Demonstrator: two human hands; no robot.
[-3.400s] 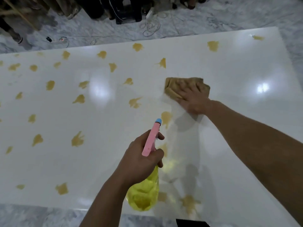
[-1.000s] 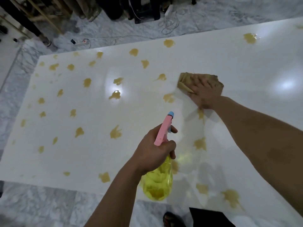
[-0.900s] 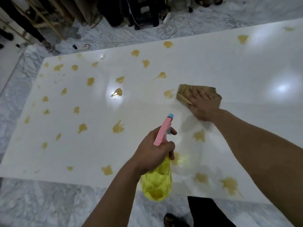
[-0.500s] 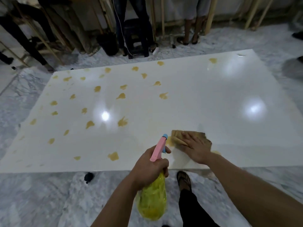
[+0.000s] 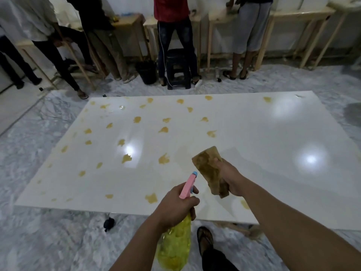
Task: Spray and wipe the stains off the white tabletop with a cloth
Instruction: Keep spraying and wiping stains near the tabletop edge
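The white tabletop (image 5: 263, 133) lies low in front of me, dotted with several yellow-brown stains (image 5: 163, 159), mostly on its left half. My left hand (image 5: 173, 206) grips a spray bottle (image 5: 175, 245) with a yellow body and a pink head, its blue nozzle aimed over the near edge. My right hand (image 5: 231, 178) holds a folded brown stained cloth (image 5: 210, 169) lifted off the surface, above the near middle of the table. A faint stain (image 5: 244, 204) and a wet patch lie just below the cloth.
Several people stand with their backs to me at wooden benches (image 5: 293, 14) along the far wall. A black stool (image 5: 178, 69) and a dark bucket (image 5: 146, 72) stand behind the table. Grey marble floor surrounds it. My sandalled foot (image 5: 205, 239) and a small black object (image 5: 109, 223) are by the near edge.
My right hand dragged the cloth toward the near edge, then lifted it off the table. The view has tilted up and pulled back, showing the far wall. The bottle stays in my left hand.
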